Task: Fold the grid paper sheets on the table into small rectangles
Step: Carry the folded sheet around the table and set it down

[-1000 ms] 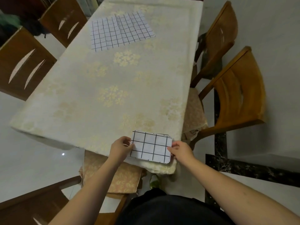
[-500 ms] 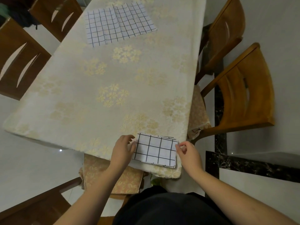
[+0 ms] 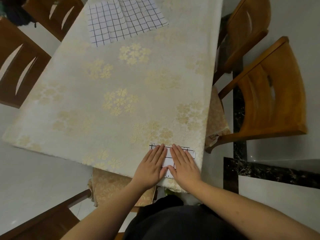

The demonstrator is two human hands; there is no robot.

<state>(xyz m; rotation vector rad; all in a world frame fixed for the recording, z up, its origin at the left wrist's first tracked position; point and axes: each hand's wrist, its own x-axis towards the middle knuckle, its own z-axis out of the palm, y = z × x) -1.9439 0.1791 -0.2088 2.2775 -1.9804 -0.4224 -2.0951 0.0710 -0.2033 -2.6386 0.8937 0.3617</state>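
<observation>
- Now we press both palms flat on the folded grid paper point(image 3: 167, 160), which lies at the near right corner of the table point(image 3: 121, 75), close to its edge.
- Our left hand point(image 3: 152, 166) covers the left part of the packet and our right hand point(image 3: 183, 164) the right part; the fingers lie straight and close together, nothing is pinched, and the two hands sit side by side, the thumbs almost meeting over a narrow strip of paper.
- We judge the flat pressure is there to set the creases and keep the layers from springing open, so this packet looks close to its small rectangle.
- Only the far edge, a sliver at the right and the strip between our hands show; how many layers lie beneath we cannot tell.
- At the far end of the floral tablecloth point(image 3: 83, 118) lies the unfolded grid sheet point(image 3: 124, 19), creased down its middle, well apart from our hands; in our judgement it is the next one to fold.
- Wooden chairs point(image 3: 270, 94) stand around the table.
</observation>
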